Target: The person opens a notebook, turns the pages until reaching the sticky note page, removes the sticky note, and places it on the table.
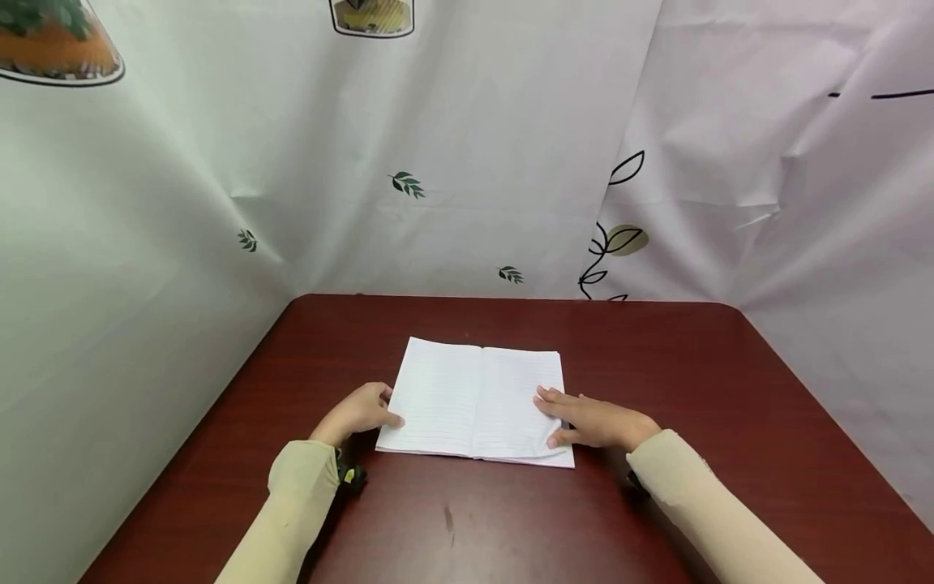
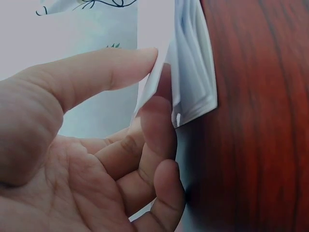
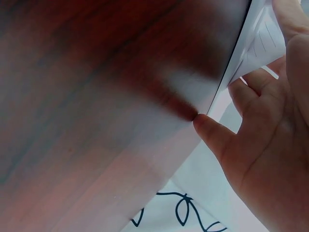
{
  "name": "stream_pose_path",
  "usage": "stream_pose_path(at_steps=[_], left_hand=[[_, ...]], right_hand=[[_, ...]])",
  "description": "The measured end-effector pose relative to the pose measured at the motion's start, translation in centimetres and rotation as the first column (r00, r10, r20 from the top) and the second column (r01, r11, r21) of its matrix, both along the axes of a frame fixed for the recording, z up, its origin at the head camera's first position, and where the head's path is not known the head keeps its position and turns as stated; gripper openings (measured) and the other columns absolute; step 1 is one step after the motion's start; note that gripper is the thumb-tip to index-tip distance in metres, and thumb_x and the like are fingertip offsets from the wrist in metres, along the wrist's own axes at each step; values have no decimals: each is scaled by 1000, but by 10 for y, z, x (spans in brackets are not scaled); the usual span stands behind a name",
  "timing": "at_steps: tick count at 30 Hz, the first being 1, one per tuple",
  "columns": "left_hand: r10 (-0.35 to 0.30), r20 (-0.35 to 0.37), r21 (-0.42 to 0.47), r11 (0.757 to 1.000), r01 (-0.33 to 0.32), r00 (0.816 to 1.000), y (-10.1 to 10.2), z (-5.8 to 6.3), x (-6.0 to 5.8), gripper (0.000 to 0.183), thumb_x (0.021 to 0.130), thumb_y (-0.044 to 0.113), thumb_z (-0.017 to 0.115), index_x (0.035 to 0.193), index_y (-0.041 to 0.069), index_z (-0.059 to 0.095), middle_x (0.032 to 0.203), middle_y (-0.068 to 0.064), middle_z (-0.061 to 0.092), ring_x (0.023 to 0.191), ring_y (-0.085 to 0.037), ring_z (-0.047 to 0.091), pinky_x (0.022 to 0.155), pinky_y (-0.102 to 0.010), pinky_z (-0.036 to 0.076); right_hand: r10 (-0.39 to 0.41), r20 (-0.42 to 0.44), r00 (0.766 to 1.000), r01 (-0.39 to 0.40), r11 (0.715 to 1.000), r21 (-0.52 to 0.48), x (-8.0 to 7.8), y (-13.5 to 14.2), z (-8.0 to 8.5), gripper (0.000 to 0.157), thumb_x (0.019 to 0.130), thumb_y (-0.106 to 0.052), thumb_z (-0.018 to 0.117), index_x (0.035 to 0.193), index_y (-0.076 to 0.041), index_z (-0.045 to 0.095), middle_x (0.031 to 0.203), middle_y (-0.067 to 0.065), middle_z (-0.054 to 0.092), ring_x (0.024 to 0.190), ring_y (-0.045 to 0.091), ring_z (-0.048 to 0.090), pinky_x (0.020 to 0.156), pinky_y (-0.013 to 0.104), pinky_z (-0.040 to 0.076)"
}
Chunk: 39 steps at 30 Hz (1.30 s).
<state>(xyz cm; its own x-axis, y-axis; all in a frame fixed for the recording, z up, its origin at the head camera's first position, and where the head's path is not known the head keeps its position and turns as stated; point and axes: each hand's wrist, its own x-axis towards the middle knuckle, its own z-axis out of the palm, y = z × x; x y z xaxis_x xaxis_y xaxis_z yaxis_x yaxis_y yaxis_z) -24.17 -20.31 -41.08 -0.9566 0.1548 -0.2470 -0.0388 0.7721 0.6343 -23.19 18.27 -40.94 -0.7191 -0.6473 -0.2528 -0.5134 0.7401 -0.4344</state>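
An open notebook (image 1: 441,397) with white lined pages lies on the dark red table. My left hand (image 1: 367,410) is at its left edge, thumb on top and fingers beneath. In the left wrist view, the thumb and fingers (image 2: 157,125) pinch a thin layer of white pages, with more loose pages fanned beside it. Across the notebook, my right hand (image 1: 594,422) rests with extended fingers on the right page, thumb near the lower corner. That corner bends up, showing sheets under it. In the right wrist view, one fingertip (image 3: 200,121) touches the tabletop by the notebook's edge.
The brown-red table (image 1: 452,535) reaches back to a pale curtain (image 1: 474,146) printed with leaves, which also hangs along both sides. A dark band with a yellow mark (image 1: 350,474) sits at the left wrist.
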Motion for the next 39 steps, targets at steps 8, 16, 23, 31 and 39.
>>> stream_pose_path(at_steps=[8,16,23,31,39], left_hand=[[-16,-16,-1,1000,16,1000,2,10,-2,40,76,9,77,106,-8,58,89,-14,61,76,-21,55,68,-33,47],[-15,-3,1,1000,15,1000,2,8,-1,40,77,10,76,108,-7,58,87,-12,62,74,-19,54,66,-31,46],[-16,-5,19,1000,16,1000,3,8,3,37,77,10,76,105,-7,59,84,-12,61,71,-19,54,63,-31,45],[-20,-2,32,999,20,1000,4,8,8,35,77,8,75,104,-7,59,76,-10,60,65,-18,54,59,-29,43],[-9,-9,-19,1000,9,1000,4,8,10,36,77,9,76,104,-7,59,74,-10,60,63,-19,55,59,-30,44]], right_hand=[[-27,0,1000,27,999,-22,-2,1,6,70,93,-40,57,150,-8,30,160,13,19,147,34,17,114,58,18],[-23,9,1000,23,1000,-21,-3,1,4,71,94,-42,56,150,-9,30,160,13,18,147,34,16,114,57,17],[-10,-5,1000,9,999,-35,-2,4,1,71,94,-43,55,150,-8,31,160,14,19,147,35,17,113,58,19],[-5,0,1000,5,999,-42,-1,4,-2,72,93,-44,56,150,-7,31,159,14,20,146,35,18,114,58,19],[-21,14,1000,22,999,-30,0,2,-5,71,93,-43,56,150,-10,31,160,11,20,147,32,18,115,56,19]])
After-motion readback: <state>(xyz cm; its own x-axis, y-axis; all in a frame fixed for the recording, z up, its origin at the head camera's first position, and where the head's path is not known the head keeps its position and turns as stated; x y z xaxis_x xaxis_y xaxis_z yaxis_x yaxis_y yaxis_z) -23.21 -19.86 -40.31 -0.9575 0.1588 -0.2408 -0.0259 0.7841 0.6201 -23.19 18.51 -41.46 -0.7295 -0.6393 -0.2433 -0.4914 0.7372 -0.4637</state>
